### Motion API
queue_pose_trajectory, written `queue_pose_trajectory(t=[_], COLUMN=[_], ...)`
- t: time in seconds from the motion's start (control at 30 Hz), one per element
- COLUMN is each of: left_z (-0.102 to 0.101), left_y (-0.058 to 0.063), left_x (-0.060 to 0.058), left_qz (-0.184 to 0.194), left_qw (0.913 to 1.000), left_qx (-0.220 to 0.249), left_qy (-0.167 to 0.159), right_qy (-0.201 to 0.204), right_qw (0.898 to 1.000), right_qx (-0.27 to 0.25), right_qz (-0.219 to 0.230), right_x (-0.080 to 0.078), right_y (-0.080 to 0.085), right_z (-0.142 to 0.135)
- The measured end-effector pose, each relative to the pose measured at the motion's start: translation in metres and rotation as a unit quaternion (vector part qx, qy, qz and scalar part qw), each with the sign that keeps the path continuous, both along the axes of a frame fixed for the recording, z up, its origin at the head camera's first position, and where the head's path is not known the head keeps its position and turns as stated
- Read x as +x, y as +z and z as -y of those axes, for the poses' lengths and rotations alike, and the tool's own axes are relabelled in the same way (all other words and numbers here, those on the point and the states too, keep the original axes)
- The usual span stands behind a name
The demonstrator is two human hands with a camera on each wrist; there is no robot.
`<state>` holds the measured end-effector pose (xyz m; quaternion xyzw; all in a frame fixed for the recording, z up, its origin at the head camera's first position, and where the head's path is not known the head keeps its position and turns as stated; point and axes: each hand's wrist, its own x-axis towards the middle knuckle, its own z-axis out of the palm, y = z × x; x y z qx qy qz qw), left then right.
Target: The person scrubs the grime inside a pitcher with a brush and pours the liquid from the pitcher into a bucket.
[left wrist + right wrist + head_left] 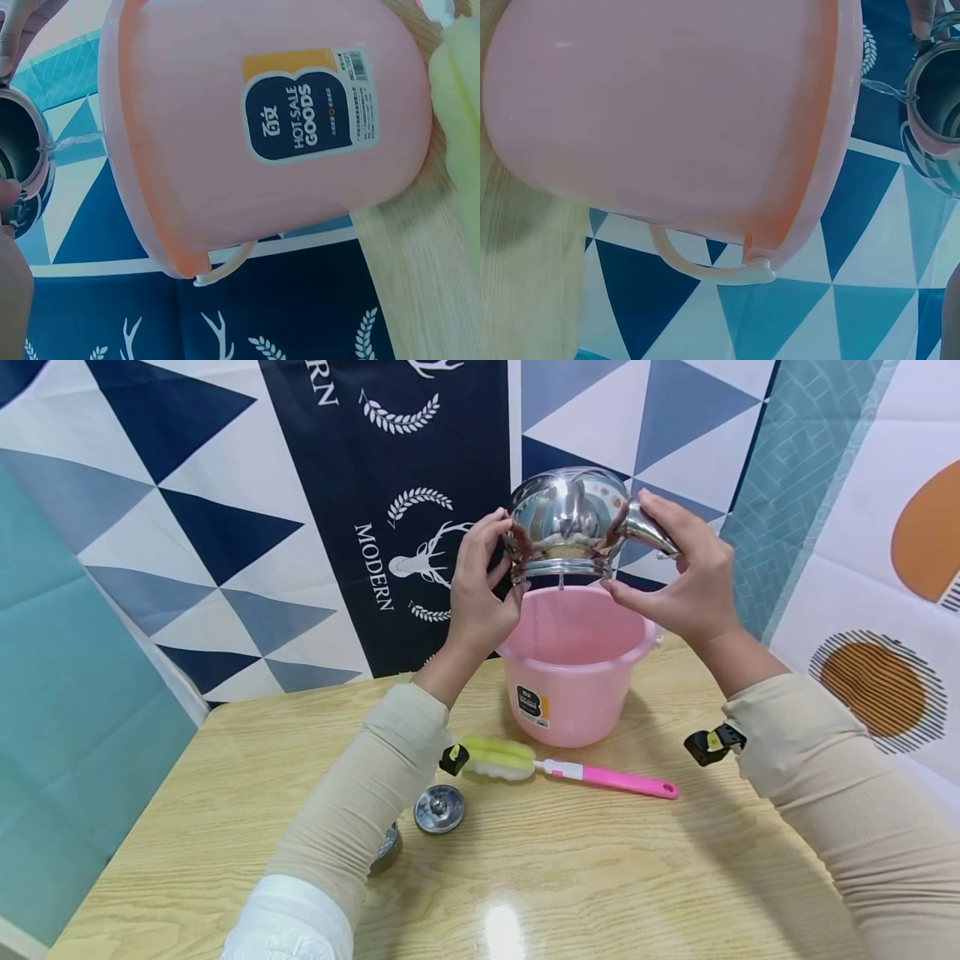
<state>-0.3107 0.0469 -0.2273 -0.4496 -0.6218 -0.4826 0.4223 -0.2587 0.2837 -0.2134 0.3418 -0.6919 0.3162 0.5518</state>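
A shiny metal teapot [570, 514] is tipped mouth-down above a pink bucket [573, 706], and a thin stream of water [561, 582] runs from its opening into the bucket. My left hand [483, 581] grips the pot's left side, its thumb near the rim. On the other side my right hand [693, 572] holds the pot around the spout [648, 529], thumb at the rim. In the left wrist view the teapot's open mouth [21, 142] shows at the left edge; in the right wrist view the teapot [939, 101] is at the right edge.
In front of the bucket lies a sponge brush [498, 757] with a pink handle [630, 781]. A round metal lid [439, 809] rests on the wooden table [570, 877]. Beside it a metal strainer-like piece [386, 847] is partly hidden by my left forearm. Patterned cloth [225, 510] hangs behind.
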Motion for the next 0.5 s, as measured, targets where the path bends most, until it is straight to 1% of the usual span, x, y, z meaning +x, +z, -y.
queue_pose_trajectory(t=[0.1, 0.17, 0.23, 0.37, 0.5], left_z=[0.002, 0.003, 0.004, 0.004, 0.006], left_y=[-0.001, -0.002, -0.003, -0.005, -0.008], left_x=[-0.001, -0.001, -0.001, -0.001, -0.001], left_qz=[-0.02, -0.03, -0.037, -0.048, -0.053], left_qw=[0.9998, 0.9995, 0.9992, 0.9987, 0.9982], left_qx=[-0.004, -0.007, -0.009, -0.014, -0.019], left_qy=[0.005, 0.007, 0.008, 0.013, 0.023], right_qy=[0.007, 0.013, 0.01, 0.006, 0.012], right_qw=[1.0, 1.0, 1.0, 0.999, 0.999], right_qx=[-0.002, -0.005, -0.012, -0.022, -0.024], right_qz=[-0.011, -0.018, -0.026, -0.043, -0.046], right_x=[0.001, 0.005, 0.009, 0.017, 0.02], right_y=[-0.001, -0.001, -0.002, -0.002, -0.006], right_z=[0.002, 0.006, 0.01, 0.017, 0.021])
